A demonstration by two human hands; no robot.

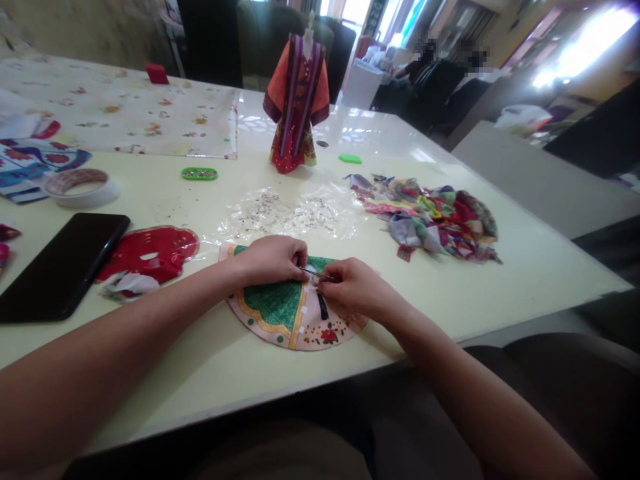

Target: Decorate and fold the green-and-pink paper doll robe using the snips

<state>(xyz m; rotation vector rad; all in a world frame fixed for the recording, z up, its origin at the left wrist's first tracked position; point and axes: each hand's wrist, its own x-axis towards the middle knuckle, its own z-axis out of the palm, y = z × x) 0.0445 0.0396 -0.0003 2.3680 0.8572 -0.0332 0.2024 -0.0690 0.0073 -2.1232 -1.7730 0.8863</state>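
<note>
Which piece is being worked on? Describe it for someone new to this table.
On the cream table, at its near edge in front of the standing robe doll, a half-round paper piece lies under the left hand and right hand. Unlike the red cutout to its left and the scrap pile to its right, it has a green patterned centre and pink flowered rim.
</note>
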